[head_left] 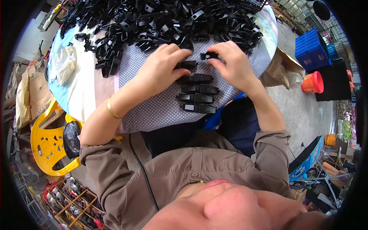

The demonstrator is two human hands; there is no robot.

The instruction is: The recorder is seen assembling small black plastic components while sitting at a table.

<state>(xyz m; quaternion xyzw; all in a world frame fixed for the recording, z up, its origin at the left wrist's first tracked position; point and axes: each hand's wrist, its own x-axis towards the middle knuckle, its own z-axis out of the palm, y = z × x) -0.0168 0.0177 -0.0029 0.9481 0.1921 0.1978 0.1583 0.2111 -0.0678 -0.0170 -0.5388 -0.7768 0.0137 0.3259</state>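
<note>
From where I'm standing, the person is working at the top centre of the frame, a moulded black plastic part in each hand. The left hand [161, 68] is pinching a longer black plastic part [188, 64] between thumb and forefinger; the right hand [235, 66] is clamping a smaller black plastic piece [209, 56] the same way, just up and to the right of it. The two parts are sitting close, though I can't tell whether they are touching. The step in hand seems to be handling these two against each other, and I'd judge the next move is calling for a firm pinch on both sides and careful lining-up of the ends.

Counting now: one part is showing in each hand, and four row-like black plastic units [198, 108] are lying in a column right of centre, just below the hands, on one dotted grey cloth [149, 111]. Across the top of the frame a heap of black plastic parts [153, 25] is spreading, far too many to count. One gold bangle [110, 109] is circling the left forearm. One yellow plastic chair [46, 143] is standing at the left, and one red bucket [313, 82] is sitting at the right.
</note>
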